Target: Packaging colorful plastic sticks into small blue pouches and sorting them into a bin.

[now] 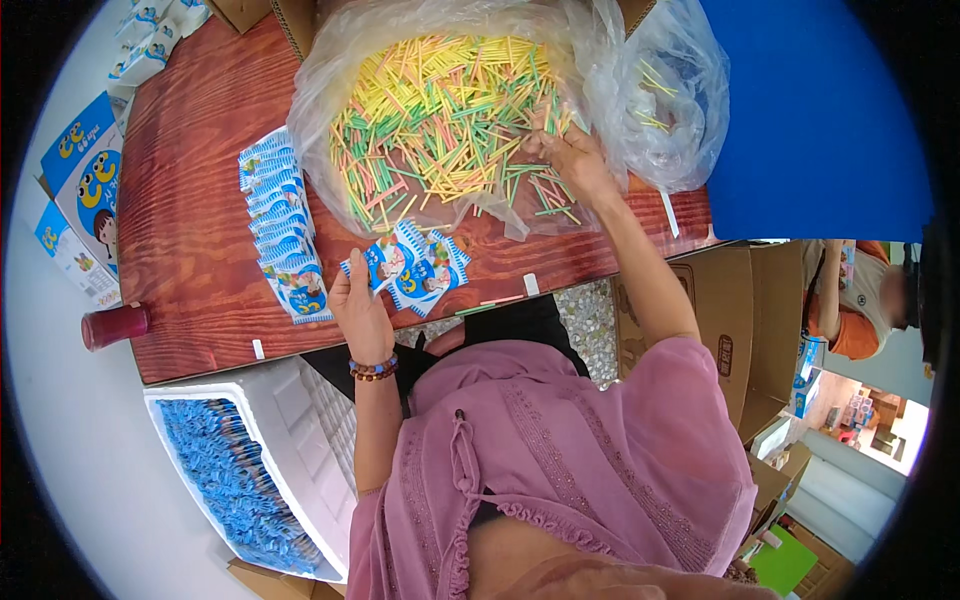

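Observation:
A large heap of thin yellow, green and pink sticks lies in a spread clear plastic bag on the wood-grain table. My right hand is at the heap's right side, fingers curled and closed around a few sticks. My left hand, wearing a beaded bracelet, is at the table's near edge, closed on a small blue-and-white packet. Just right of it, several like packets lie in a loose pile. An overlapping row of the same packets stretches away to the left.
A white foam box full of blue packets stands below the table at left. A red-filled cup sits at the table's left corner. An open cardboard box is at right. Farther right, another person is partly visible.

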Demonstrator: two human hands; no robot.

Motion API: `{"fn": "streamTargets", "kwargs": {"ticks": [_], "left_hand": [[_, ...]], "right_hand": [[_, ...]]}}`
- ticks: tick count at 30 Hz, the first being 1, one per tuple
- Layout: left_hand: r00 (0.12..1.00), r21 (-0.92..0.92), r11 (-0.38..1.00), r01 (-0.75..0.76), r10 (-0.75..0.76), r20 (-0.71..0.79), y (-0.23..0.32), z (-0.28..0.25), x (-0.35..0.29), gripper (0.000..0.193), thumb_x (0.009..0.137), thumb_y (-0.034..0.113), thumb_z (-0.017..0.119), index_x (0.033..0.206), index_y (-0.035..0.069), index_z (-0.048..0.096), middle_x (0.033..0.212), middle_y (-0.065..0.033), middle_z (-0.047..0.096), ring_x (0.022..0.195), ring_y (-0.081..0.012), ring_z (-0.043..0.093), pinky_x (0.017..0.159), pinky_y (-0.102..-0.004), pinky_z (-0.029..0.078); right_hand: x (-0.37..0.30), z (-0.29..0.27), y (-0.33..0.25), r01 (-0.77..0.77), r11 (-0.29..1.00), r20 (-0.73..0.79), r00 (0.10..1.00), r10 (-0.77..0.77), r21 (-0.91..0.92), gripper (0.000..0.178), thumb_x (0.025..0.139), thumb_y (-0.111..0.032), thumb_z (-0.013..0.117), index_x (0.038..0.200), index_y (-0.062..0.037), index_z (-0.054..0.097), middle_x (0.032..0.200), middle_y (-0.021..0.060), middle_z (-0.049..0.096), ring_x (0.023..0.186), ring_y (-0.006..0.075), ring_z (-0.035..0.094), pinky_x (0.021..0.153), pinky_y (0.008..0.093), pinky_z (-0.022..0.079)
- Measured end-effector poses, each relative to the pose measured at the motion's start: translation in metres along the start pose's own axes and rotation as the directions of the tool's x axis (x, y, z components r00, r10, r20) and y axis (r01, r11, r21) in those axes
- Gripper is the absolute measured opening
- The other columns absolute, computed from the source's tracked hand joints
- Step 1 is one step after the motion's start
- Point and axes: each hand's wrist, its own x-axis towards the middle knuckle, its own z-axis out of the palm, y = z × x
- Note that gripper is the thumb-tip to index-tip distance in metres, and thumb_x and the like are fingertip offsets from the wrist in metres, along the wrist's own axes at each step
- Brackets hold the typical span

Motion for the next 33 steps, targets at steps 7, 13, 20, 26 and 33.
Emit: {"fn": "streamTargets", "kwargs": {"ticks": [7,13,20,26,33], "left_hand": [[1.000,0.012,1.000,0.008,-0.009,0.030,0.000,0.000,-0.002,0.022,0.097,0.019,0.056,0.089,0.000,0.066,0.086,-0.0038,0.068,0.076,-0.0064,0.061,0.069,-0.0225,0.048],[1.000,0.010,1.000,0.016,-0.016,-0.001,0.001,-0.002,-0.004,0.022,0.097,0.019,0.056,0.089,0.000,0.066,0.086,-0.0035,0.068,0.075,-0.0062,0.061,0.069,-0.0224,0.048],[0.999,0.034,0.999,0.022,-0.023,0.024,0.001,0.003,-0.005,0.022,0.096,0.019,0.057,0.088,0.000,0.066,0.086,-0.0039,0.068,0.075,-0.0061,0.061,0.069,-0.0223,0.047],[0.998,0.008,0.999,0.051,-0.051,0.038,0.000,0.011,-0.007,0.023,0.097,0.019,0.056,0.089,0.000,0.065,0.087,-0.0044,0.068,0.075,-0.0063,0.061,0.067,-0.0224,0.048],[0.998,0.098,0.995,0.020,-0.025,0.056,0.004,0.034,-0.003,0.023,0.097,0.017,0.055,0.092,-0.002,0.065,0.086,-0.0025,0.067,0.074,-0.0049,0.059,0.064,-0.0221,0.048]], "right_hand": [[-0.003,0.023,0.032,0.153,0.943,-0.138,0.970,-0.201,-0.297,0.019,0.096,-0.016,0.053,0.110,-0.0022,0.053,0.098,0.0076,0.063,0.093,0.0181,0.058,0.087,0.0328,0.044],[-0.006,0.033,0.023,0.166,0.949,-0.153,0.965,-0.212,-0.267,0.012,0.095,-0.013,0.052,0.104,-0.0047,0.053,0.102,0.0094,0.061,0.102,0.0198,0.054,0.094,0.0331,0.039],[-0.006,0.023,0.029,0.181,0.793,-0.071,0.960,-0.271,-0.582,0.014,0.096,-0.015,0.052,0.106,-0.0054,0.051,0.103,0.0103,0.063,0.106,0.0201,0.054,0.097,0.0333,0.038],[-0.005,0.025,0.027,0.286,0.389,0.049,0.854,-0.517,-0.876,0.015,0.098,-0.016,0.048,0.106,-0.0048,0.052,0.099,0.0103,0.064,0.094,0.0254,0.058,0.094,0.0386,0.040],[0.003,0.044,-0.030,0.142,0.772,-0.258,0.966,0.030,0.620,0.023,0.099,-0.019,0.045,0.108,0.0016,0.050,0.114,0.0198,0.062,0.120,0.0315,0.051,0.104,0.0424,0.038]]}}
